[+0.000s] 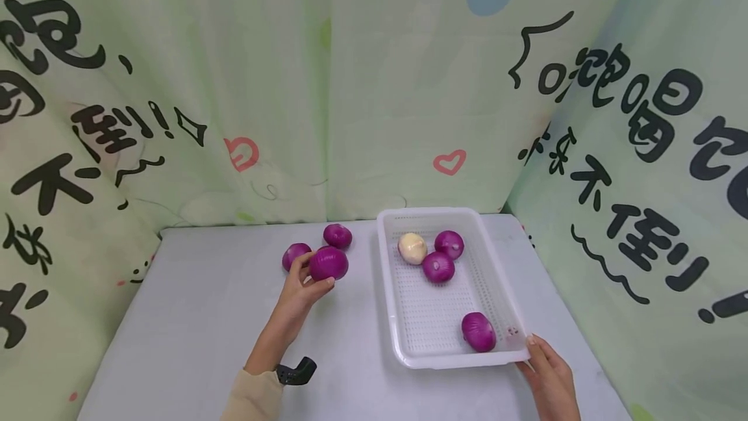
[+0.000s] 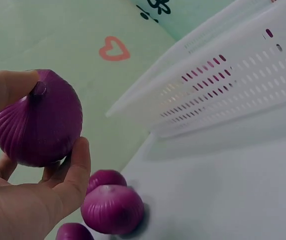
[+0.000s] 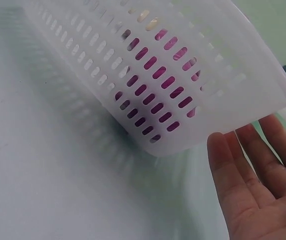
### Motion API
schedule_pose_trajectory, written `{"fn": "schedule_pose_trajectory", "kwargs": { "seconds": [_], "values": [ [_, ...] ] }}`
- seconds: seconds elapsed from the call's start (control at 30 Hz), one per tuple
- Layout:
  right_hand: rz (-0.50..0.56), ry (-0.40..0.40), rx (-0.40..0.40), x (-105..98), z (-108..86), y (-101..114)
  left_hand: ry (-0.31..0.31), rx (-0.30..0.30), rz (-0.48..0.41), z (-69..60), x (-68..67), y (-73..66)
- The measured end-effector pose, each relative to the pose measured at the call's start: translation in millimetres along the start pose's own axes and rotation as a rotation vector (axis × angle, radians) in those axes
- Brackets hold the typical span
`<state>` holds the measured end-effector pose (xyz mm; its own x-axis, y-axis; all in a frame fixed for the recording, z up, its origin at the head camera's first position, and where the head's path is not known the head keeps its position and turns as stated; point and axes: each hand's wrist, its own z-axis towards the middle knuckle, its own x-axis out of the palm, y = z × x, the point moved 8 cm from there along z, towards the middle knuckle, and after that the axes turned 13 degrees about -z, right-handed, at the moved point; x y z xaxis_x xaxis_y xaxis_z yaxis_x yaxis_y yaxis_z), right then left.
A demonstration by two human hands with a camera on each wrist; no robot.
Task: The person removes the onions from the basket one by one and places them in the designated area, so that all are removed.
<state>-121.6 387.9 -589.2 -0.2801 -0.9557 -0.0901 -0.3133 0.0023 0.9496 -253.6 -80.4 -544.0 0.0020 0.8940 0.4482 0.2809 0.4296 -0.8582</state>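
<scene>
My left hand [image 1: 300,294] holds a purple onion [image 1: 329,264] above the table, thumb on one side and fingers on the other. In the left wrist view this held onion [image 2: 43,122] is close up, with several more purple onions [image 2: 113,210] below it. Two of those onions [image 1: 337,236] show in the head view, just behind the left hand. At the near right corner of a white perforated plastic basket [image 1: 382,304], my right hand [image 1: 549,375] grips the rim. Inside lie three purple onions [image 1: 479,332] and one pale onion [image 1: 412,249].
A white table [image 1: 193,317] carries the onions and the basket. Pale green printed curtains [image 1: 380,83] hang behind it and along both sides. A black band [image 1: 297,371] sits on the left wrist.
</scene>
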Motion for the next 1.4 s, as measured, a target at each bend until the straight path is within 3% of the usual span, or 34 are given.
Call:
{"fn": "schedule_pose_trajectory", "kwargs": {
  "seconds": [0.43, 0.67, 1.1, 1.4],
  "values": [
    [0.058, 0.030, -0.026, -1, 0.9, -1, -0.134, 0.004, -0.016, -9.5, -52.4, 2.3],
    [0.020, 0.011, 0.006, -1, 1.1, -2, -0.216, 0.026, 0.001, -11.3, -76.2, 4.0],
    [0.022, 0.005, 0.011, -2, 2.1, -3, -0.382, 0.077, 0.208, -17.2, -103.7, -0.1],
    [0.015, -0.009, 0.028, -2, 2.1, -4, -0.504, 0.166, 0.427, -17.1, -118.7, -5.1]
  ]
}}
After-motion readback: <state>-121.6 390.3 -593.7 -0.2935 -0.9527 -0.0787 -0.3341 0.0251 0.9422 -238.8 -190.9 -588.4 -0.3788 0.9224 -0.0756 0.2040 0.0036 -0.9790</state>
